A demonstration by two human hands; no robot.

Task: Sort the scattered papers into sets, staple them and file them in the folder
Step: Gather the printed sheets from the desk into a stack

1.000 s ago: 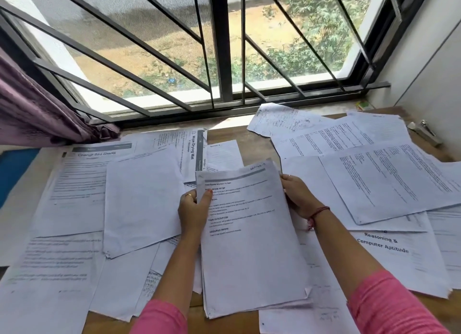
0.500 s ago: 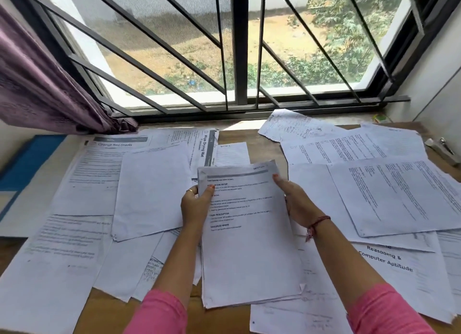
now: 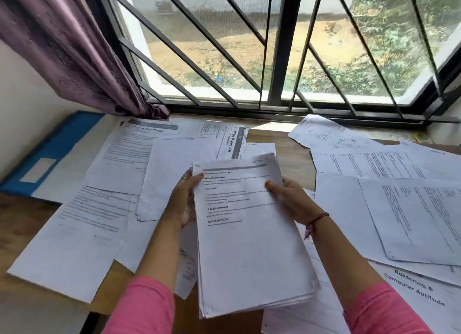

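A stack of printed papers [image 3: 252,236] sits in the middle of the view, raised off the wooden surface [image 3: 296,156] and tilted slightly, its top sheet carrying a grey header bar and short blocks of text. The left hand [image 3: 183,201] grips the stack's left edge near the top, thumb laid over the front sheet and fingers behind; a ring shows on one finger. The right hand [image 3: 290,200] grips the stack's right edge at much the same height, thumb pressed on the front sheet, with a red thread bracelet [image 3: 315,221] at the wrist. Both arms wear pink sleeves [image 3: 147,306].

Left of the stack, loose sheets [image 3: 74,234] overlap one another across the surface; one headed "Change Bed Sheets" [image 3: 147,130] lies farther back, and another marked "Wipe Drying Mat" [image 3: 235,144] lies just behind the stack's top edge. Farther left of the stack, beyond those sheets, a blue folder [image 3: 62,146] with a pale label lies flat against the wall. Right of the stack, more printed sheets [image 3: 404,209] spread out, one at the near right reading "Reasoning & Computer Aptitude" [image 3: 416,288].

Behind the stack a barred window [image 3: 277,59] looks out on dry ground and greenery, and a purple curtain [image 3: 74,54] hangs at its left side.
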